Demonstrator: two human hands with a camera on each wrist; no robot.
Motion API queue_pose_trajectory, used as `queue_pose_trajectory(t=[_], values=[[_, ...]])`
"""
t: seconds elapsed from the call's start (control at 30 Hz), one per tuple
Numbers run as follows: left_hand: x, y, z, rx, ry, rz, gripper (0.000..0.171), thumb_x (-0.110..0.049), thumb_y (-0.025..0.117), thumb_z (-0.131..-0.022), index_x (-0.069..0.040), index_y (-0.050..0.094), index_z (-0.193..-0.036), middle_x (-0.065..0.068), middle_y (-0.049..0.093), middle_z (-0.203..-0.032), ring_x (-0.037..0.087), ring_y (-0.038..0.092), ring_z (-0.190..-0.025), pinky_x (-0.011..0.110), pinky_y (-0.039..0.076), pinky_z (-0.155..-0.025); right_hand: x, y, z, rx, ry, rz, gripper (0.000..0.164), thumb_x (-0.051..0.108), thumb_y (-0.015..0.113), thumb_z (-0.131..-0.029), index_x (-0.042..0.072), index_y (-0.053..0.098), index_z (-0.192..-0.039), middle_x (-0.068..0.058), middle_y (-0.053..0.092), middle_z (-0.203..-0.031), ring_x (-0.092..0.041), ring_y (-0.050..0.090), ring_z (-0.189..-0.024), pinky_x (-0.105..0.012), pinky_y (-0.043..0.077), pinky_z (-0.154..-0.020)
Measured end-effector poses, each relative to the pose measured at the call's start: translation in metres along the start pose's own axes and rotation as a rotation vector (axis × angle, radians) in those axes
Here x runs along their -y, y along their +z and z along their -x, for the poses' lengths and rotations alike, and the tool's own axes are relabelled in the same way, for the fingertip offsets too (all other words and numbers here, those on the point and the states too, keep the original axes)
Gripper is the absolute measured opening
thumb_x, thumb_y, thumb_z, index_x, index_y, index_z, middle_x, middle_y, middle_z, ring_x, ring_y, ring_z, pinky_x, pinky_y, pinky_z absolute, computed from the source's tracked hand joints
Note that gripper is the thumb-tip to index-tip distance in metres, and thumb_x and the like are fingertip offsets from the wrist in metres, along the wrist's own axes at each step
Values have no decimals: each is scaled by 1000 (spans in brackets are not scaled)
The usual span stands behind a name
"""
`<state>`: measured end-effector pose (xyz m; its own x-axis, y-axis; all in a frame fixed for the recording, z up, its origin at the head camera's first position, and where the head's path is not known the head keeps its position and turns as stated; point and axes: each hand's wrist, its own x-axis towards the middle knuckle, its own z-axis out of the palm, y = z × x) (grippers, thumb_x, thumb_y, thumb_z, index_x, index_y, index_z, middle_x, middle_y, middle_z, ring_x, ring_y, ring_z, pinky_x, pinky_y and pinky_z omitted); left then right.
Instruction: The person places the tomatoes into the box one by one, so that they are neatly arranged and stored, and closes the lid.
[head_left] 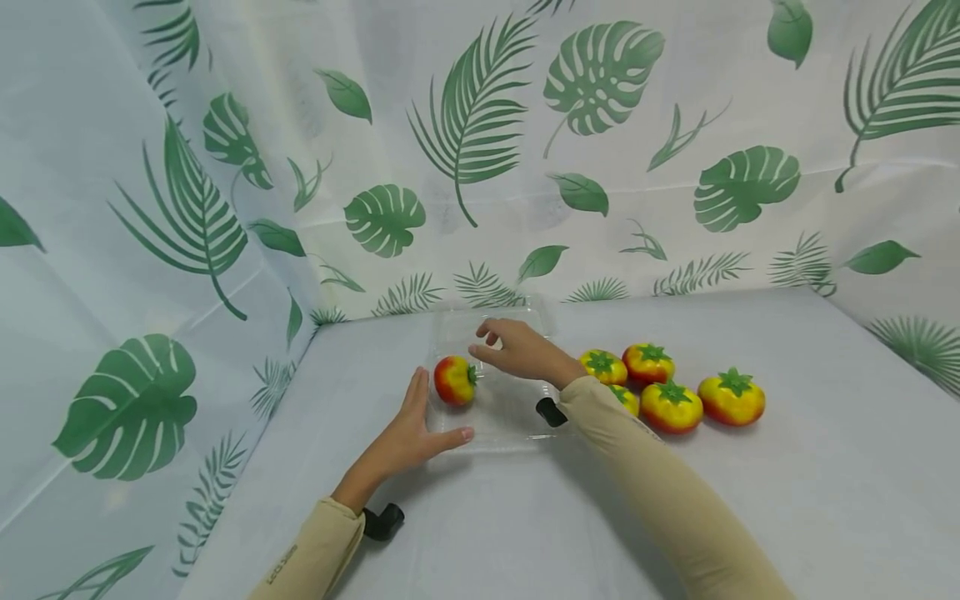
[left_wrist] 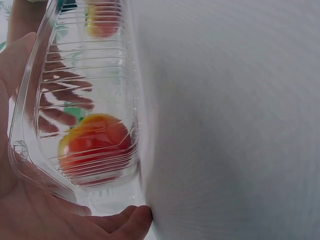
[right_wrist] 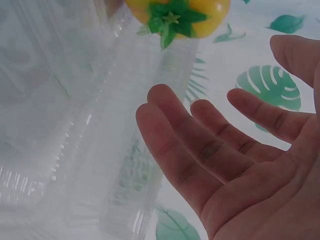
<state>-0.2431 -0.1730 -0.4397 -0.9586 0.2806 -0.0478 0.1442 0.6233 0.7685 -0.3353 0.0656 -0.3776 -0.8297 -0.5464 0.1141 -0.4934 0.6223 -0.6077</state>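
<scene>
A clear plastic container (head_left: 510, 417) lies with its lid side folded back. One red-and-yellow tomato (head_left: 452, 382) with a green leafy top rests on its side at the container's left end; through the ribbed wall the same tomato (left_wrist: 97, 147) shows in the left wrist view. My left hand (head_left: 408, 437) frames the container's near left corner, thumb along the front and straight fingers along the left side. Over the container, right of the tomato, my right hand (head_left: 517, 348) hovers with loosely bent fingers (right_wrist: 172, 145) and nothing in them.
Several more tomatoes (head_left: 671, 407) stand grouped on the white table to the right, partly behind the right forearm. A leaf-printed curtain (head_left: 480, 167) encloses the back and sides. Each wrist wears a black camera (head_left: 384, 522).
</scene>
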Motion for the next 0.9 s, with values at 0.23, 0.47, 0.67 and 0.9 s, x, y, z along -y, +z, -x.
queue_pose_trajectory(t=[0.23, 0.47, 0.67, 0.9], values=[[0, 0, 0, -2, -13, -6, 126, -56, 81, -91, -3, -1, -171, 14, -11, -178, 38, 5, -163, 64, 16, -126, -1, -8, 9, -18, 5, -5, 47, 34, 65, -108, 0, 62, -140, -21, 66, -133, -34, 65, -117, -47, 58, -100], [-1, -1, 0, 3, -16, -8, 126, -56, 80, -91, -4, -2, -171, 13, -12, -178, 38, 5, -163, 65, 16, -126, -2, -20, 23, -33, 29, -29, 58, 38, 64, -108, 3, 53, -153, -21, 60, -144, -37, 65, -120, -51, 57, -102], [-2, -1, 0, -6, -15, -8, 126, -55, 80, -91, -3, -2, -171, 14, -11, -178, 38, 4, -163, 64, 15, -126, -2, -30, 36, -35, 45, -39, 66, 43, 65, -106, 8, 47, -159, -21, 54, -152, -37, 64, -124, -53, 57, -100], [-2, 1, 1, -4, -10, -7, 126, -54, 80, -91, -2, -1, -171, 15, -10, -178, 38, 3, -164, 64, 15, -126, -1, -37, 54, -27, 32, -27, 72, 43, 67, -105, 8, 41, -163, -17, 44, -162, -36, 61, -131, -53, 57, -102]])
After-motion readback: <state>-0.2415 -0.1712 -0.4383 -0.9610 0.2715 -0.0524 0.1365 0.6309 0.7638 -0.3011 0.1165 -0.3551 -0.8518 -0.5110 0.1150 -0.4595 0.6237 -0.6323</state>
